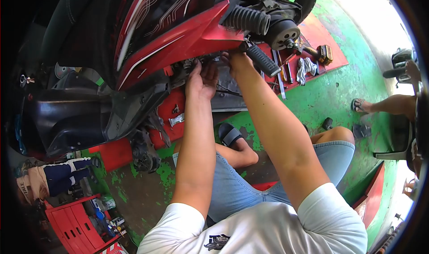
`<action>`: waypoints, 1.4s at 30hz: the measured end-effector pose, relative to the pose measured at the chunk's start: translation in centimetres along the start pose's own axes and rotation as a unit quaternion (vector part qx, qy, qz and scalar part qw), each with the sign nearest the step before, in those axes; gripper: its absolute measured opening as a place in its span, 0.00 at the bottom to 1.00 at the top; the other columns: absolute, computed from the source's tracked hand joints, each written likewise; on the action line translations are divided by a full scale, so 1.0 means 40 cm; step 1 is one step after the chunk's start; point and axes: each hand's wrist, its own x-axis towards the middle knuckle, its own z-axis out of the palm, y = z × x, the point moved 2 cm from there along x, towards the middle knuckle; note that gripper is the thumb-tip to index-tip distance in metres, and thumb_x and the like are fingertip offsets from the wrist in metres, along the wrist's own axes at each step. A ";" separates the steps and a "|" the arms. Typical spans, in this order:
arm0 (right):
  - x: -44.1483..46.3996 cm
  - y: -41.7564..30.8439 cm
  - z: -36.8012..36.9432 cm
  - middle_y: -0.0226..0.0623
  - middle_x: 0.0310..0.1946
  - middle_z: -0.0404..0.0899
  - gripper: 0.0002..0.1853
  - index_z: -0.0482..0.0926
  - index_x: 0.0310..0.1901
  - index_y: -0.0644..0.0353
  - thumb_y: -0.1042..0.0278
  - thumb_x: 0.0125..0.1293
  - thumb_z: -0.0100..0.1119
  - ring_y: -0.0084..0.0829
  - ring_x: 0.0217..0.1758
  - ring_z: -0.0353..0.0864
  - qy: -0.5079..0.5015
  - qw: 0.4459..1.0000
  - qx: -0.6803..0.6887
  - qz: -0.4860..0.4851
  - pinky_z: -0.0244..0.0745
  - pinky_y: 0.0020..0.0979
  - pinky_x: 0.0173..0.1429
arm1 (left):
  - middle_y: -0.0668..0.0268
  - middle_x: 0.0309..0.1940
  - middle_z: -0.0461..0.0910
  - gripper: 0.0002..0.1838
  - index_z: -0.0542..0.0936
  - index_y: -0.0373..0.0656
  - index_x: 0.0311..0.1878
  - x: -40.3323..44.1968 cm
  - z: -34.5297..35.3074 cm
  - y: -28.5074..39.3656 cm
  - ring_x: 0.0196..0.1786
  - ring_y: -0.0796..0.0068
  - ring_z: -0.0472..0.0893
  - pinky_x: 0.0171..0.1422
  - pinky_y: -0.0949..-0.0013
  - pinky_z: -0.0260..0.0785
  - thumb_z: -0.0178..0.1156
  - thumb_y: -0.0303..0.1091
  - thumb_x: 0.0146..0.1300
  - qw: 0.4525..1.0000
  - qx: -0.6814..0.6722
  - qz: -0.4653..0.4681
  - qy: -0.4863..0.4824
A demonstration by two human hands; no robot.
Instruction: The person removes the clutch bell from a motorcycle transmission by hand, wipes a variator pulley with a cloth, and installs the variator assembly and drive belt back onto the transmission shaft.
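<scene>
A red and black motor scooter with its lower side opened up fills the upper left, and its red side panel (187,37) hangs over both hands. My left hand (203,81) reaches palm up under the panel's lower edge. Its thumb is apart from the fingers and close to a small metal part (191,65); the fingertips are partly in shadow. My right hand (237,61) is beside the black rubber footpeg (262,60), reaching under the panel. Most of its fingers are hidden, so I cannot see whether it holds anything.
A red mat (333,60) carries a cordless drill (325,54), a crumpled rag (306,71), a long metal ruler-like strip (279,77) and other tools. A red tool cabinet (76,227) stands lower left. Another person's sandalled foot (363,105) is at right.
</scene>
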 end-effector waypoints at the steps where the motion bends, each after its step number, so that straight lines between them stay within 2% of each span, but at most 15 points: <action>1: -0.010 -0.005 -0.002 0.30 0.40 0.81 0.13 0.77 0.49 0.52 0.61 0.66 0.65 0.26 0.31 0.82 0.003 1.000 0.001 0.000 0.77 0.26 0.33 | 0.61 0.56 0.80 0.19 0.74 0.49 0.59 -0.001 0.005 0.001 0.58 0.63 0.81 0.63 0.52 0.71 0.62 0.45 0.70 1.000 0.001 0.007 0.005; 4: -0.027 -0.014 -0.005 0.30 0.42 0.81 0.11 0.77 0.50 0.51 0.62 0.69 0.61 0.27 0.32 0.82 0.041 0.983 -0.177 0.020 0.77 0.26 0.33 | 0.61 0.55 0.80 0.19 0.74 0.48 0.58 -0.008 0.018 0.002 0.59 0.63 0.80 0.63 0.52 0.71 0.62 0.46 0.70 1.000 0.002 0.012 0.004; 8: 0.018 0.007 0.009 0.30 0.41 0.81 0.13 0.77 0.50 0.52 0.58 0.68 0.63 0.26 0.33 0.81 -0.057 0.998 -0.013 0.013 0.76 0.26 0.36 | 0.61 0.54 0.81 0.21 0.74 0.46 0.57 -0.005 -0.008 -0.002 0.59 0.64 0.80 0.63 0.54 0.71 0.62 0.48 0.69 1.000 0.012 -0.002 -0.006; 12: -0.031 -0.022 0.013 0.30 0.42 0.81 0.11 0.77 0.50 0.50 0.60 0.68 0.61 0.26 0.35 0.82 0.028 0.987 -0.156 0.010 0.77 0.29 0.40 | 0.62 0.53 0.81 0.23 0.75 0.44 0.56 -0.002 -0.006 0.004 0.58 0.65 0.80 0.61 0.56 0.71 0.62 0.51 0.68 0.999 0.035 -0.015 -0.036; 17: -0.022 -0.010 0.011 0.28 0.37 0.81 0.11 0.78 0.48 0.49 0.59 0.67 0.62 0.24 0.33 0.79 -0.033 0.999 -0.017 0.024 0.74 0.29 0.40 | 0.63 0.52 0.82 0.24 0.76 0.43 0.55 -0.006 -0.013 -0.002 0.54 0.68 0.79 0.59 0.59 0.70 0.63 0.53 0.67 0.999 0.038 -0.015 -0.024; 20: -0.015 -0.020 -0.002 0.27 0.35 0.82 0.11 0.79 0.47 0.47 0.57 0.66 0.63 0.26 0.33 0.79 0.014 0.968 -0.238 0.085 0.72 0.30 0.37 | 0.64 0.51 0.82 0.24 0.76 0.44 0.54 -0.005 -0.008 -0.003 0.51 0.69 0.79 0.58 0.60 0.69 0.63 0.53 0.67 0.999 0.041 -0.018 -0.019; 23: -0.009 0.003 -0.001 0.26 0.33 0.82 0.12 0.80 0.45 0.47 0.53 0.65 0.64 0.25 0.32 0.78 -0.025 0.990 -0.136 0.035 0.69 0.30 0.35 | 0.65 0.49 0.82 0.23 0.78 0.44 0.53 0.002 -0.015 0.005 0.49 0.71 0.78 0.57 0.60 0.68 0.63 0.54 0.67 0.999 0.045 -0.025 -0.016; 28: 0.027 0.023 -0.028 0.28 0.35 0.81 0.16 0.79 0.47 0.49 0.50 0.65 0.64 0.26 0.34 0.78 -0.047 0.994 -0.090 -0.029 0.68 0.31 0.37 | 0.68 0.40 0.82 0.18 0.80 0.47 0.48 0.050 -0.049 0.000 0.39 0.72 0.77 0.48 0.64 0.69 0.63 0.51 0.68 0.995 0.069 -0.028 -0.069; 29: 0.027 0.020 -0.032 0.29 0.36 0.81 0.16 0.78 0.47 0.50 0.50 0.65 0.64 0.26 0.35 0.78 -0.047 0.993 -0.104 -0.041 0.68 0.31 0.38 | 0.70 0.36 0.82 0.15 0.79 0.49 0.47 0.033 -0.034 -0.003 0.35 0.75 0.76 0.43 0.67 0.70 0.62 0.49 0.69 0.994 0.074 -0.014 -0.074; 30: 0.028 0.025 -0.035 0.29 0.37 0.81 0.17 0.78 0.48 0.51 0.50 0.65 0.64 0.27 0.36 0.78 -0.046 0.990 -0.120 -0.054 0.69 0.31 0.39 | 0.73 0.33 0.81 0.12 0.79 0.51 0.45 0.068 -0.058 -0.004 0.32 0.78 0.75 0.37 0.71 0.68 0.60 0.48 0.71 0.988 0.055 -0.006 -0.143; 32: 0.051 0.028 -0.047 0.31 0.39 0.81 0.19 0.77 0.50 0.53 0.49 0.65 0.64 0.28 0.37 0.78 -0.045 0.985 -0.148 -0.078 0.69 0.31 0.41 | 0.75 0.29 0.79 0.10 0.79 0.51 0.44 0.031 -0.011 -0.011 0.29 0.81 0.77 0.32 0.74 0.69 0.58 0.45 0.73 0.997 0.039 -0.003 -0.067; 34: 0.077 0.016 -0.059 0.32 0.41 0.80 0.21 0.76 0.51 0.55 0.49 0.65 0.64 0.29 0.39 0.78 -0.036 0.982 -0.163 -0.085 0.70 0.32 0.43 | 0.72 0.36 0.84 0.13 0.81 0.49 0.50 0.014 0.008 -0.017 0.30 0.80 0.79 0.34 0.73 0.73 0.57 0.46 0.73 0.994 0.044 0.011 -0.101; 35: 0.087 0.000 -0.068 0.33 0.42 0.80 0.22 0.76 0.52 0.56 0.49 0.66 0.64 0.29 0.40 0.79 -0.029 0.982 -0.165 -0.085 0.70 0.32 0.44 | 0.68 0.47 0.85 0.19 0.79 0.48 0.59 0.083 -0.050 -0.011 0.43 0.74 0.84 0.48 0.67 0.77 0.55 0.48 0.73 0.981 0.054 -0.017 -0.185; 37: 0.094 -0.034 -0.083 0.34 0.44 0.80 0.23 0.75 0.53 0.57 0.49 0.66 0.64 0.30 0.42 0.79 -0.014 0.983 -0.166 -0.082 0.71 0.32 0.46 | 0.63 0.60 0.80 0.24 0.76 0.46 0.66 0.053 -0.029 -0.007 0.60 0.65 0.80 0.64 0.60 0.71 0.51 0.49 0.74 0.985 0.038 -0.042 -0.163; 42: 0.087 -0.061 -0.080 0.38 0.49 0.79 0.28 0.73 0.57 0.62 0.48 0.66 0.63 0.32 0.47 0.79 0.014 0.981 -0.172 -0.090 0.72 0.33 0.51 | 0.62 0.60 0.80 0.25 0.75 0.46 0.65 0.039 -0.040 0.007 0.59 0.63 0.80 0.64 0.57 0.71 0.51 0.51 0.75 0.985 0.070 -0.063 -0.142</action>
